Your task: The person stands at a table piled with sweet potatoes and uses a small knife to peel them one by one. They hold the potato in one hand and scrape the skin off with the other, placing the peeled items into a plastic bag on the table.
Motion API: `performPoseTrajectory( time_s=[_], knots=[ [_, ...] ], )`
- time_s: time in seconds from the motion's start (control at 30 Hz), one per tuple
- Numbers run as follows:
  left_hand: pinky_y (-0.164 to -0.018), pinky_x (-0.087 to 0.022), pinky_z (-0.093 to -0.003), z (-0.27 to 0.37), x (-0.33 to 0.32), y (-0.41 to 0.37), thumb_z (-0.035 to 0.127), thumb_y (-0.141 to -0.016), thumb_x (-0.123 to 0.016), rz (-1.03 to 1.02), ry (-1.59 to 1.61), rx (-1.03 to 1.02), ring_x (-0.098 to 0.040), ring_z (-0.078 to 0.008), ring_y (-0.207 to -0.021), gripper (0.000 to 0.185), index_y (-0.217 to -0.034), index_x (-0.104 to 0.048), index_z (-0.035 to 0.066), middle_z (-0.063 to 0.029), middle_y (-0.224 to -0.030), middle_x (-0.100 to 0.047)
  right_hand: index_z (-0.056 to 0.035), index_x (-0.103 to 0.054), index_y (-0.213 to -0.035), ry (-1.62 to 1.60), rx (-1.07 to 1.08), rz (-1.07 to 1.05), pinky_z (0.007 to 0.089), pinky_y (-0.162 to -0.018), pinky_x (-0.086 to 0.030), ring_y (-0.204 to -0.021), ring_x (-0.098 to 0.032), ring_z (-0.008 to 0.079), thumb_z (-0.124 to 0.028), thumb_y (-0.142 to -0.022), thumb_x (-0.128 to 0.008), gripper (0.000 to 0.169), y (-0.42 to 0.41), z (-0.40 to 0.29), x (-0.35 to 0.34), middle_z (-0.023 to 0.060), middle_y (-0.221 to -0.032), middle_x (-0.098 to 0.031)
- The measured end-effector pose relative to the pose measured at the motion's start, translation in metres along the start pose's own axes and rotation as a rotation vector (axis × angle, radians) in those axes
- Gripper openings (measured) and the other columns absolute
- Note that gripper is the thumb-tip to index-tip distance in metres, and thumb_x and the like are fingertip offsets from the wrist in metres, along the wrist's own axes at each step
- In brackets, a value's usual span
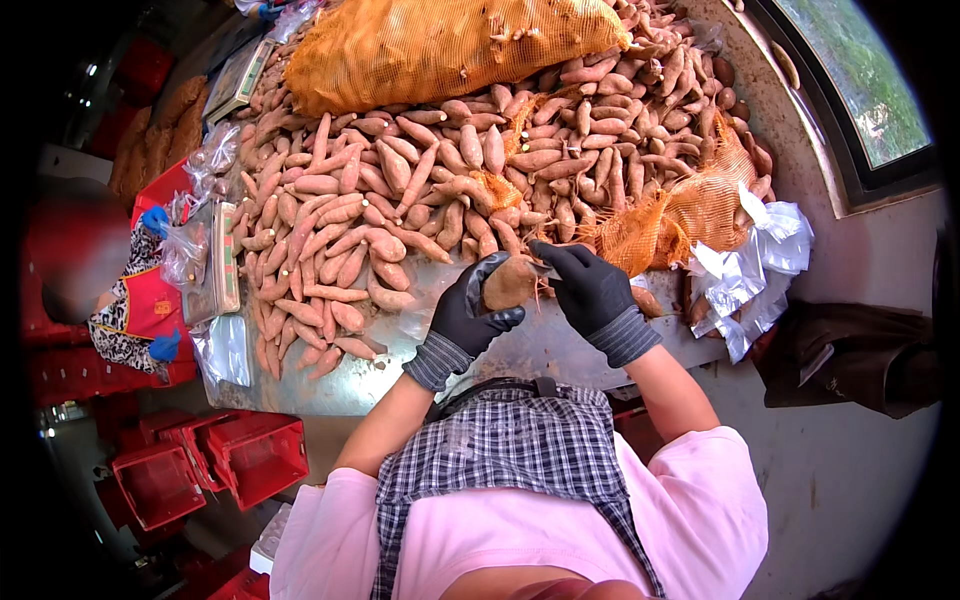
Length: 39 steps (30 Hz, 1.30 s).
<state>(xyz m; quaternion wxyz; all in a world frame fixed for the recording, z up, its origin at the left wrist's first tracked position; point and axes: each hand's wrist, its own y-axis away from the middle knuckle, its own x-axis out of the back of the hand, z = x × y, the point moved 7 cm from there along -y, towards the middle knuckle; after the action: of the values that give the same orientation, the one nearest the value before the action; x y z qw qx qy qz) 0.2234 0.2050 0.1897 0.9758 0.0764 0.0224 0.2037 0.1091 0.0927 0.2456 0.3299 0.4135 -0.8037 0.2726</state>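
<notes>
My left hand [465, 311], in a black glove with a grey knit cuff, is wrapped around a large sweet potato [511, 283] above the metal table [427, 330]. In my right hand [589, 285], gloved the same way, is a small knife [546, 272]; its blade meets the right end of the sweet potato, and its handle is hidden in my fist. Thin roots hang from that end. A broad heap of sweet potatoes [390, 169] spreads over the table just beyond both hands.
A full orange mesh sack [450, 52] lies across the heap. Torn orange netting [667, 217] and white plastic bags [742, 270] sit at the right. To the left are a scale [225, 259], a co-worker [142, 300] with blue gloves, and red crates [255, 454]. A window [862, 82] borders the far right.
</notes>
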Motion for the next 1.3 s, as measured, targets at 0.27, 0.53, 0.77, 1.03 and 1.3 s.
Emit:
performPoseTrajectory(
  time_s=[0.27,0.53,0.77,1.03,1.3],
  knots=[
    [-0.094,-0.042,-0.0304,0.010,-0.003,0.002,0.021,-0.068,-0.079,-0.013,-0.032,0.061,-0.050,-0.0180,-0.111,0.075,-0.128,-0.040,0.000,-0.0104,-0.122,-0.050,-0.0202,-0.048,-0.121,0.275,0.016,-0.130,0.0366,-0.061,-0.051,-0.079,-0.063,0.0247,-0.012,-0.078,-0.055,0.045,-0.004,-0.001,-0.011,0.0070,-0.094,-0.061],
    [-0.098,-0.038,-0.0313,0.027,-0.013,0.001,0.023,-0.065,-0.080,-0.190,-0.033,-0.015,-0.047,-0.0167,-0.116,0.076,-0.128,-0.042,0.001,-0.0072,-0.125,-0.050,-0.0204,-0.050,-0.120,0.227,-0.084,-0.007,0.0419,-0.076,-0.047,-0.087,-0.059,0.0308,-0.017,-0.081,-0.055,0.039,-0.004,0.071,-0.013,0.0099,-0.102,-0.062],
    [-0.096,-0.041,-0.0328,0.005,-0.007,0.002,0.011,-0.078,-0.068,-0.219,0.658,0.136,-0.048,-0.0191,-0.112,0.061,-0.130,-0.036,0.007,-0.0056,-0.123,-0.047,-0.0084,-0.053,-0.120,-0.407,-0.018,0.217,0.0319,-0.082,-0.045,-0.090,-0.060,0.0232,-0.004,-0.085,-0.051,0.035,0.008,0.026,0.007,0.0116,-0.104,-0.062],
    [-0.097,-0.043,-0.0384,-0.004,-0.008,-0.005,0.017,-0.087,-0.059,0.005,1.165,0.212,-0.046,-0.0263,-0.117,0.045,-0.126,-0.040,0.007,-0.0128,-0.127,-0.044,-0.0046,-0.051,-0.121,-0.904,-0.295,0.175,0.0226,-0.071,-0.045,-0.081,-0.055,0.0091,-0.002,-0.091,-0.042,0.032,0.026,0.031,-0.022,0.0072,-0.101,-0.061],
    [-0.091,-0.049,-0.0318,-0.038,-0.011,-0.012,0.022,-0.084,-0.063,0.209,1.371,0.370,-0.054,-0.0247,-0.108,0.045,-0.118,-0.045,-0.001,-0.0146,-0.118,-0.053,-0.0110,-0.050,-0.119,-0.117,-0.062,0.202,0.0405,-0.071,-0.049,-0.086,-0.060,0.0335,-0.007,-0.078,-0.056,0.041,0.017,0.009,-0.030,0.0167,-0.101,-0.060]
  ],
)
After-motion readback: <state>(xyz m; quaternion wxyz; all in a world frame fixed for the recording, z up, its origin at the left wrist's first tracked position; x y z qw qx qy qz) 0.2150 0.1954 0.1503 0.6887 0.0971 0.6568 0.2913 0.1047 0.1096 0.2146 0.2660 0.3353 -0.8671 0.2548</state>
